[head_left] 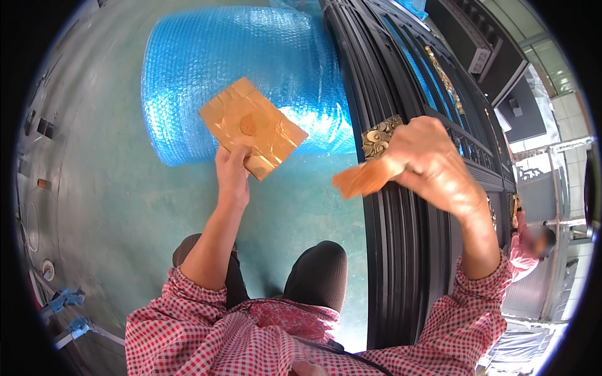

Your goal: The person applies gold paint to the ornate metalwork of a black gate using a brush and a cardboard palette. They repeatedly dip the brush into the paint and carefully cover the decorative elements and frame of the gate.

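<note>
My left hand (233, 178) pinches the lower edge of a tape-covered piece of cardboard (266, 128), thumb on top. A round brownish smear (249, 124) marks the middle of the cardboard. My right hand (433, 160) is closed on a flat paintbrush (362, 178), its orange-brown bristles pointing left and slightly blurred; the handle is hidden in my fist. Just beyond that hand, a bronze-gold scroll ornament (378, 139) sits on the dark ribbed metal frame (401, 232). My right hand covers part of the ornament, and I cannot tell whether the bristles touch the frame.
A large roll of blue bubble wrap (244, 56) lies on the green floor (144, 219) ahead. The long dark frame runs along my right side, with another gilded ornament (445, 78) farther up. Another person (527, 250) in a pink top is at the far right.
</note>
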`<move>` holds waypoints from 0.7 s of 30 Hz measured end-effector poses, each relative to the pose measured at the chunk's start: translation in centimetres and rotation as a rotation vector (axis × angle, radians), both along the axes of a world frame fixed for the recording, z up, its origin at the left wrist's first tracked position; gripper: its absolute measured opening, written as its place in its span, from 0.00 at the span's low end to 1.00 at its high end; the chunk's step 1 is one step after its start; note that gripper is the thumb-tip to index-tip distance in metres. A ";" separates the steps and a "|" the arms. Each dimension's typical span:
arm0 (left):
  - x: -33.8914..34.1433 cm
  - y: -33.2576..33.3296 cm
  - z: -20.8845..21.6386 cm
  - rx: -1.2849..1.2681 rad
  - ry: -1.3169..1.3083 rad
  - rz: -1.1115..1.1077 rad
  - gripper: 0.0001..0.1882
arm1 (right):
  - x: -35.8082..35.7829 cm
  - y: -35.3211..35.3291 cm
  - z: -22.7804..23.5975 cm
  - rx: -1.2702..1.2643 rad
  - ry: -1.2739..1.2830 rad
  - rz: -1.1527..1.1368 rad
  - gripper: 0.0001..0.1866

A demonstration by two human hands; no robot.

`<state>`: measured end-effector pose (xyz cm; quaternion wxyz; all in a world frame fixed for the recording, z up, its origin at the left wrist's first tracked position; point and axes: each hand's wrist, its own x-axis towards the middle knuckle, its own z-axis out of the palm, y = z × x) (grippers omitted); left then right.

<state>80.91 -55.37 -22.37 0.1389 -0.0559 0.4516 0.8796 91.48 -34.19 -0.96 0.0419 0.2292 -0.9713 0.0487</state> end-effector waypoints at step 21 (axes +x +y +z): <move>0.8 0.5 0.3 -0.041 0.041 0.013 0.16 | 0.7 6.3 -4.2 -0.858 0.291 -0.287 0.12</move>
